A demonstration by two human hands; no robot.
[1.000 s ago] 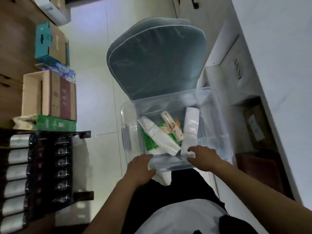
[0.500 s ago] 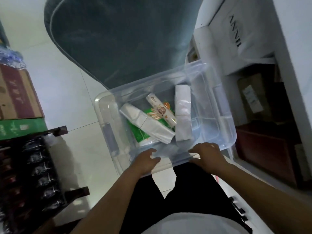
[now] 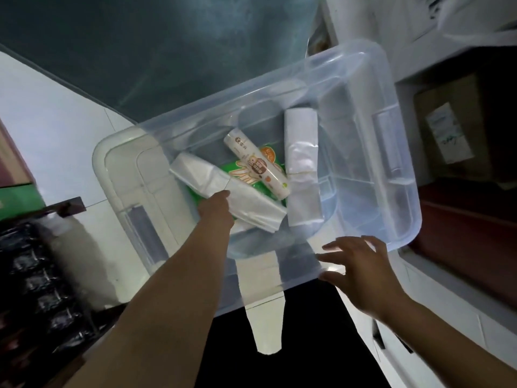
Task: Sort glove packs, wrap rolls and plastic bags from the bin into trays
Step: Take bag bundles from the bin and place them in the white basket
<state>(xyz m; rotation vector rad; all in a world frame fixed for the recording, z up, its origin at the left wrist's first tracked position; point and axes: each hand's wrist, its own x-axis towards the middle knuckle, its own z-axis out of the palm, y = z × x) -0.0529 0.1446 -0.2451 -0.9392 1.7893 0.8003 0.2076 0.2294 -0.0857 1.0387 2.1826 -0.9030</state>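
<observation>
A clear plastic bin (image 3: 397,228) fills the middle of the view. Inside lie a folded white plastic bag bundle (image 3: 251,208) at the left, a printed wrap roll (image 3: 256,163) slanting across the middle, a green glove pack (image 3: 215,177) mostly covered beneath them, and a second white bag bundle (image 3: 302,163) at the right. My left hand (image 3: 216,210) reaches into the bin, with the thumb on top of the left bag bundle and the fingers hidden under it. My right hand (image 3: 361,267) hovers at the bin's near rim, fingers spread, holding nothing.
A white lid-like tray (image 3: 120,169) shows under the bin's left side. A teal cushion (image 3: 140,51) lies beyond. A dark rack (image 3: 33,275) stands at the left, a cardboard box (image 3: 447,130) and a white cabinet at the right. My black trousers (image 3: 293,345) are below.
My left hand left the bin's near rim and reached inside to the left bag bundle. My right hand lifted off the rim and spread open. The view moved closer to the bin.
</observation>
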